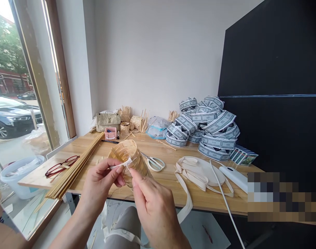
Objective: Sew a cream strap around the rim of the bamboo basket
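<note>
The left hand (106, 173) has its grip pinched on a white strip (128, 161); the right hand (155, 197) points its index finger at it, and whether that grip is clasping anything I cannot tell. The woven basket (124, 148) tilts just behind them at the front edge of the counter (170, 190), near the scissors (156, 164). Thin slats (80, 162) slant toward the front left corner.

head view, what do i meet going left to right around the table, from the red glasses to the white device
Red-framed glasses, bundle of long thin strips, woven basket, scissors, loosely piled cream ribbon, white device.
</note>
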